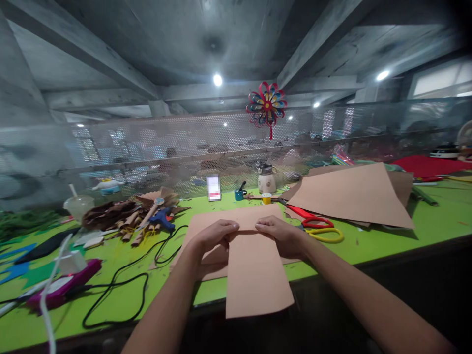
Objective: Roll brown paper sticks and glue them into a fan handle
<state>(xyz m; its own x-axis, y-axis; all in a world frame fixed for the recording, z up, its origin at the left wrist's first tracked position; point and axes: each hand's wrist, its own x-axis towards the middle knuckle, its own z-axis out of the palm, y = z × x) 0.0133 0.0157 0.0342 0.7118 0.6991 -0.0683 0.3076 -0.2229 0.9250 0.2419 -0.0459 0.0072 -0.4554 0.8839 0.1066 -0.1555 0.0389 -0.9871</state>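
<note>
Your left hand (217, 236) and right hand (285, 237) pinch the tan paper strip's (256, 275) upper edge; probably light, crease-prone; grip corners gently.

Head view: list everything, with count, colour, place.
Held paper: one, tan, centre
Lower sheets: several, tan, beneath
Large sheets: several, tan, right
Scissors: count unclear, red, yellow, right
Jug: one, white, rear
Pot: one, teal, rear
Tub: one, yellow, rear
Screen: one, white, rear
Glue gun: one, blue, left
Cup: one, clear, left
Power strip: one, purple, left
Craft pieces: several, brown, left
Cables: several, black, white, left
Red sheet: one, far right
Ornament: one, multicoloured, rear
Mesh: one, grey, rear
Lights: several, white, ceiling
Table: one, green, foreground
Left hand: one, bare, centre
Right hand: one, bare, centre
</note>
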